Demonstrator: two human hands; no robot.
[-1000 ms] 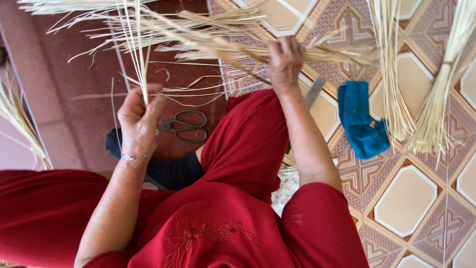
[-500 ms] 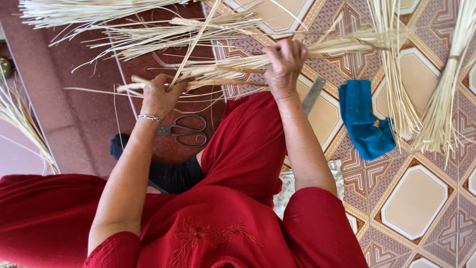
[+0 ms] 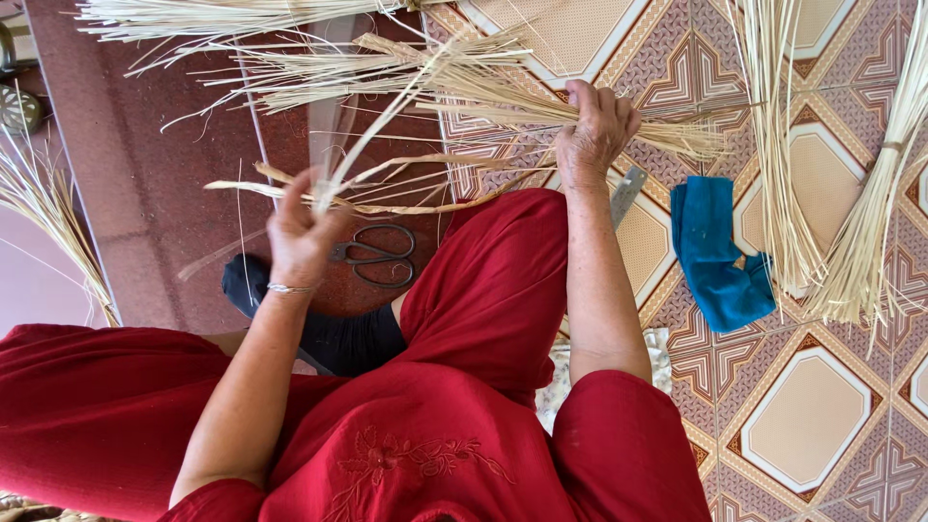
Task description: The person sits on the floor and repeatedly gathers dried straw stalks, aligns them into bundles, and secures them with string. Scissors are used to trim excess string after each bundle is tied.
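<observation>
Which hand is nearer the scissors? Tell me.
Left. The left hand is raised just beside the scissors on the floor; the right hand grips straw strips farther off.

A pair of scissors (image 3: 372,253) lies on the dark red floor, just beside a black cloth (image 3: 329,333). A crumpled blue cloth (image 3: 715,253) rests on the patterned tiles (image 3: 822,425), near a grey metal blade (image 3: 626,196).

Red embroidered clothing, short sleeves; thin bracelet (image 3: 287,288) on left wrist; bare forearms.
</observation>
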